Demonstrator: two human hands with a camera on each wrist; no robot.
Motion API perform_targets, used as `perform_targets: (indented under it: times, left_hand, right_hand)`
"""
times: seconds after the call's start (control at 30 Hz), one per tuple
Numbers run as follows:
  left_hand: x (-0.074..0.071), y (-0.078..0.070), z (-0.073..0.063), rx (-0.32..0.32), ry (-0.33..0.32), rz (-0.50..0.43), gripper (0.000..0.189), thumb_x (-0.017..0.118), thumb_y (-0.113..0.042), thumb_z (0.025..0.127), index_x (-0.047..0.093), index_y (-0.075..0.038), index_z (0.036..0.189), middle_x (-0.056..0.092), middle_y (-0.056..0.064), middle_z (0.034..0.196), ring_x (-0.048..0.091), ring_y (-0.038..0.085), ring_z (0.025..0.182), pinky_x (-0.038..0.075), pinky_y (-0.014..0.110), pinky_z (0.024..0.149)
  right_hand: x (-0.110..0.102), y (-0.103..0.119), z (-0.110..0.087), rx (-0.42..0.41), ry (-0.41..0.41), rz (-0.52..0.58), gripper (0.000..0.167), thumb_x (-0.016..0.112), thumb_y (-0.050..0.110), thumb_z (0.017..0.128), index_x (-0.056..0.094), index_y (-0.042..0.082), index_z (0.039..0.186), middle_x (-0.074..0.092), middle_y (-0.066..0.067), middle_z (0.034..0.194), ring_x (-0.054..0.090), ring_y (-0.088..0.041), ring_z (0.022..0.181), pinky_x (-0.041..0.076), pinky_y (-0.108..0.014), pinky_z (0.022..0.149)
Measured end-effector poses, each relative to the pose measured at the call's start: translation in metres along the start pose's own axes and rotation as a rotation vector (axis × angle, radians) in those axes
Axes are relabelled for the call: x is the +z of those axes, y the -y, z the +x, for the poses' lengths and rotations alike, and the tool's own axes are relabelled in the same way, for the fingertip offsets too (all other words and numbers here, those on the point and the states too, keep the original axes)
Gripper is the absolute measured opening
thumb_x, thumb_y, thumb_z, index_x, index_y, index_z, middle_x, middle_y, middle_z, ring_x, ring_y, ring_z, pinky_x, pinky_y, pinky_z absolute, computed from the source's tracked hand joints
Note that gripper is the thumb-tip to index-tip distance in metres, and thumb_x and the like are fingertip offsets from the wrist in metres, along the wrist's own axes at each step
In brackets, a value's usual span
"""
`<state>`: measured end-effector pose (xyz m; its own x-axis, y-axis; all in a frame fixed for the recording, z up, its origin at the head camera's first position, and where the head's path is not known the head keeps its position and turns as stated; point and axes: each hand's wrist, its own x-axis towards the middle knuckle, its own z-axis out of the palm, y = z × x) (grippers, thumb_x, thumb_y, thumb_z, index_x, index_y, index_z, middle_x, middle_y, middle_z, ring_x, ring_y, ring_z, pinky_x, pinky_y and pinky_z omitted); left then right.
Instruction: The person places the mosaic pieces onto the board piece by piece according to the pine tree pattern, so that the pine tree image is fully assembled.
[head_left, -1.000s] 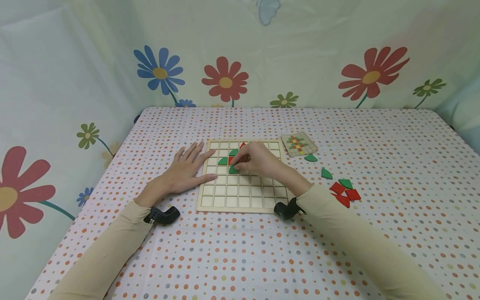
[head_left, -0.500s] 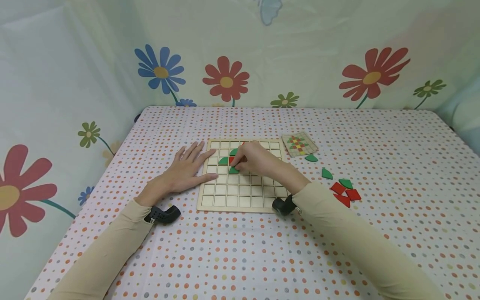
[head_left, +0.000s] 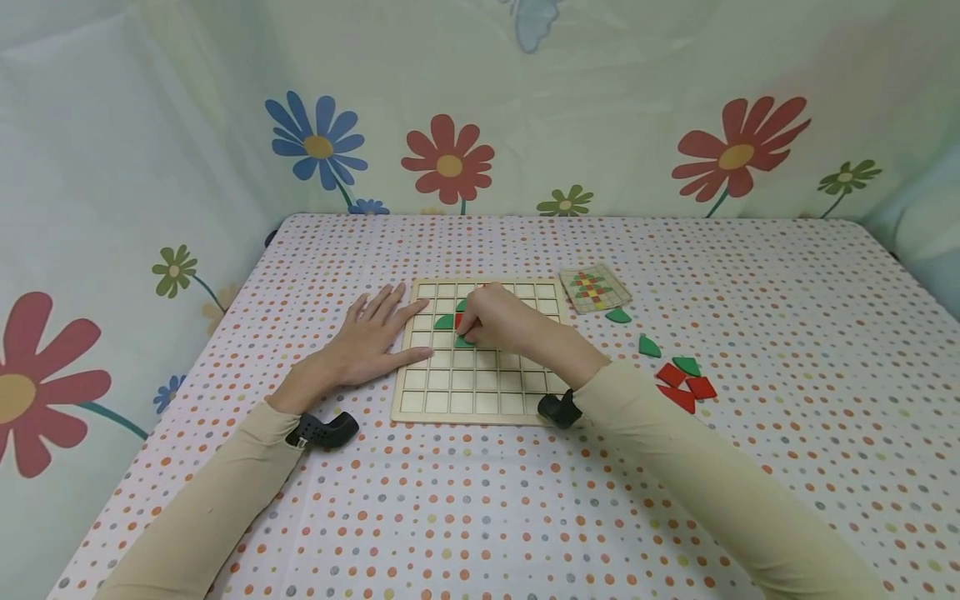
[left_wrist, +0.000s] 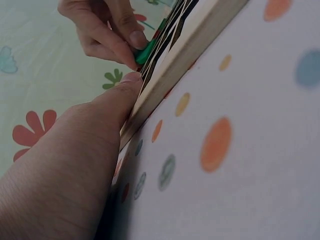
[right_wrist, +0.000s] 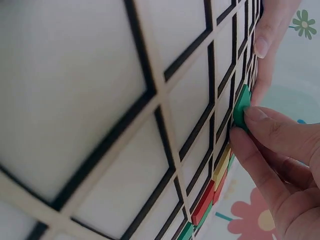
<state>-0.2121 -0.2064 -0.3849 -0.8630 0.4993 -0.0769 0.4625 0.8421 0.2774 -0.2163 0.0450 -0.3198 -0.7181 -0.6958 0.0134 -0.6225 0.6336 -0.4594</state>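
A wooden grid board (head_left: 476, 402) lies on the table. My right hand (head_left: 504, 321) is over its upper middle and pinches a green quarter-circle tile (right_wrist: 242, 106) between thumb and forefinger, at a cell of the grid. Beside these fingers, another green tile (head_left: 444, 322) sits in the board, next to a partly covered red tile (head_left: 459, 319). In the right wrist view a yellow tile (right_wrist: 221, 167) also shows among the placed ones. With fingers spread, my left hand (head_left: 369, 343) rests at the board's left edge, its thumb reaching onto the frame.
A small pattern card (head_left: 615, 293) lies off the board's upper right corner, with a green tile (head_left: 618, 316) at its lower edge. Farther right are more loose tiles, green (head_left: 649, 347) and red (head_left: 671, 375), on the dotted tablecloth (head_left: 450, 517).
My right hand has shifted slightly left and turned over the same green tile, covering more of the red one. The left hand stays where it was.
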Motion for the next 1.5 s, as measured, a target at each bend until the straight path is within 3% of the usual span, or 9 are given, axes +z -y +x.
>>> perform_targets:
  times: [0.2, 0.4, 0.57, 0.67, 0.77, 0.9, 1.17, 1.33, 1.5]
  left_hand:
    - [0.0, -0.001, 0.001, 0.004, 0.001, 0.001, 0.085, 0.046, -0.067, 0.103, 0.016, -0.025, 0.17, -0.001, 0.015, 0.176, -0.003, 0.034, 0.162, -0.003, 0.061, 0.126]
    - [0.001, -0.002, 0.001, 0.005, -0.008, 0.011, 0.086, 0.048, -0.066, 0.102, 0.017, -0.023, 0.17, -0.001, 0.016, 0.176, -0.003, 0.035, 0.162, -0.003, 0.061, 0.126]
    - [0.002, -0.002, 0.002, 0.012, -0.025, 0.01, 0.087, 0.051, -0.065, 0.102, 0.019, -0.021, 0.17, 0.001, 0.017, 0.175, -0.001, 0.037, 0.161, -0.002, 0.063, 0.125]
    - [0.003, -0.002, 0.002, 0.012, -0.025, 0.011, 0.086, 0.052, -0.063, 0.102, 0.02, -0.02, 0.169, 0.001, 0.017, 0.175, -0.001, 0.037, 0.161, -0.002, 0.063, 0.125]
    - [0.002, -0.002, 0.002, 0.016, -0.027, 0.01, 0.086, 0.053, -0.062, 0.102, 0.02, -0.02, 0.169, 0.001, 0.018, 0.175, -0.001, 0.037, 0.161, -0.002, 0.063, 0.125]
    - [0.0, -0.002, 0.002, 0.01, -0.024, 0.01, 0.086, 0.052, -0.064, 0.102, 0.02, -0.02, 0.169, 0.0, 0.017, 0.175, -0.002, 0.036, 0.161, -0.002, 0.063, 0.125]
    - [0.0, 0.001, -0.001, 0.015, -0.036, -0.01, 0.089, 0.048, -0.068, 0.101, 0.022, -0.018, 0.169, 0.003, 0.02, 0.175, 0.0, 0.04, 0.161, -0.002, 0.065, 0.124]
    - [0.0, 0.003, -0.003, -0.007, -0.015, 0.004, 0.087, 0.049, -0.065, 0.102, 0.019, -0.019, 0.169, 0.0, 0.017, 0.175, -0.003, 0.037, 0.161, -0.003, 0.063, 0.125]
    - [0.002, 0.003, -0.003, -0.016, -0.016, 0.011, 0.087, 0.051, -0.064, 0.102, 0.019, -0.019, 0.17, -0.001, 0.017, 0.175, -0.003, 0.037, 0.161, -0.003, 0.063, 0.125]
  right_hand:
    - [0.001, 0.0, 0.001, 0.003, 0.03, -0.048, 0.012, 0.077, -0.007, 0.09, 0.082, -0.005, 0.101, 0.076, -0.016, 0.101, 0.074, -0.027, 0.098, 0.06, -0.028, 0.084]
    - [0.005, 0.003, -0.001, -0.055, 0.026, -0.14, 0.02, 0.065, -0.014, 0.096, 0.083, -0.004, 0.095, 0.076, -0.015, 0.099, 0.073, -0.025, 0.1, 0.058, -0.025, 0.083]
    - [-0.003, 0.001, -0.017, -0.099, 0.084, -0.08, 0.014, 0.07, -0.006, 0.096, 0.081, -0.003, 0.104, 0.076, -0.012, 0.104, 0.069, -0.022, 0.099, 0.056, -0.03, 0.085]
    - [-0.016, -0.003, -0.036, -0.083, 0.157, 0.019, 0.026, 0.071, 0.003, 0.099, 0.076, 0.0, 0.124, 0.074, -0.012, 0.125, 0.07, -0.027, 0.115, 0.056, -0.038, 0.098]
    - [-0.028, -0.01, -0.062, -0.052, 0.174, 0.053, 0.032, 0.071, 0.011, 0.101, 0.072, 0.006, 0.133, 0.069, -0.009, 0.137, 0.065, -0.029, 0.125, 0.054, -0.045, 0.103]
    - [-0.039, -0.019, -0.098, -0.005, 0.117, 0.027, 0.028, 0.074, 0.015, 0.1, 0.076, 0.01, 0.127, 0.069, -0.005, 0.133, 0.062, -0.029, 0.127, 0.053, -0.051, 0.103]
    - [-0.051, -0.054, -0.169, 0.13, 0.011, -0.005, 0.019, 0.081, 0.013, 0.093, 0.081, 0.017, 0.112, 0.069, 0.003, 0.116, 0.066, -0.024, 0.111, 0.056, -0.049, 0.09]
    - [-0.044, -0.079, -0.196, 0.194, 0.029, -0.018, 0.023, 0.086, 0.018, 0.089, 0.081, 0.018, 0.111, 0.068, 0.007, 0.112, 0.064, -0.018, 0.102, 0.057, -0.042, 0.084]
    - [-0.038, -0.089, -0.206, 0.219, 0.003, -0.024, 0.029, 0.089, 0.016, 0.084, 0.08, 0.015, 0.112, 0.069, 0.004, 0.11, 0.062, -0.019, 0.1, 0.057, -0.042, 0.082]
